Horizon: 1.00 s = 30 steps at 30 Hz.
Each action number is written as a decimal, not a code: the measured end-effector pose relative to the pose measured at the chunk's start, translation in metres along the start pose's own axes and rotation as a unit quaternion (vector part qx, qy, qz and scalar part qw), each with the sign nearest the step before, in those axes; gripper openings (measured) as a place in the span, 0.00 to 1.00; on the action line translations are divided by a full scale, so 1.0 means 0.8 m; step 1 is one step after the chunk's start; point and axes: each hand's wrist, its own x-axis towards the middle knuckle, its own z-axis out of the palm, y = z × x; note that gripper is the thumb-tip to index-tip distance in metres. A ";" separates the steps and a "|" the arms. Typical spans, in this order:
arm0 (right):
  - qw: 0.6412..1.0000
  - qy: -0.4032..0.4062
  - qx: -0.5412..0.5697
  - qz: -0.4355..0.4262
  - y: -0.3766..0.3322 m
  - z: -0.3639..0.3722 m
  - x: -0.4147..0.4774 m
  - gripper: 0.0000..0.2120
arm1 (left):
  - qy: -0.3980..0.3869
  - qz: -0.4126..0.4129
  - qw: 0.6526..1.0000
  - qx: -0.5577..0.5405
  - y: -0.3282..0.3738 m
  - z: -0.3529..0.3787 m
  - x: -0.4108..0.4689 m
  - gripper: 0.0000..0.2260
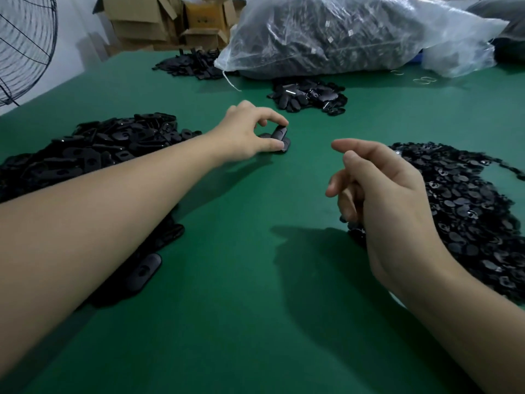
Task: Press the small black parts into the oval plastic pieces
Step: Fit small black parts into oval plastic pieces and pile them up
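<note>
Green table [255, 308]; cardboard boxes [159, 21]; fan [22, 44]

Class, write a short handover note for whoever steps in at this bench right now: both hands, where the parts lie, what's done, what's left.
Left hand pinches an oval piece at mid-table.
Right hand hovers loosely curled, apparently empty, beside the small black parts.
The heap of oval pieces lies on the left.
Done: cannot tell; no press is under way.
Left: both heaps are large.
</note>
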 end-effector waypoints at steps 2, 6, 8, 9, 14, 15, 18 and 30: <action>1.000 -0.004 0.010 0.000 0.000 0.000 0.001 0.09 | -0.005 -0.014 1.000 0.010 -0.004 0.005 0.014 0.19; 1.000 -0.009 0.023 -0.007 -0.001 0.000 0.002 0.09 | -0.014 -0.045 0.998 0.038 -0.008 0.010 0.023 0.21; 1.000 -0.009 0.023 -0.010 -0.001 -0.002 0.004 0.09 | -0.009 -0.044 0.999 0.029 -0.010 0.008 0.021 0.24; 1.000 -0.007 0.020 -0.011 -0.001 -0.003 0.005 0.09 | -0.001 -0.046 0.999 0.024 -0.012 0.004 0.019 0.24; 1.000 0.013 -0.003 -0.021 0.000 -0.008 0.011 0.08 | 0.020 -0.156 0.973 0.171 -0.049 -0.039 0.017 0.21; 1.000 0.018 -0.007 -0.024 0.000 -0.009 0.013 0.08 | 0.013 -0.185 0.959 0.215 -0.056 -0.047 0.014 0.21; 0.999 0.030 -0.018 -0.032 -0.002 -0.013 0.017 0.09 | -0.001 -0.221 0.930 0.294 -0.073 -0.059 0.000 0.20; 0.997 0.065 -0.032 -0.032 -0.006 -0.026 0.028 0.10 | 0.068 -0.150 0.941 0.295 -0.083 -0.056 -0.010 0.06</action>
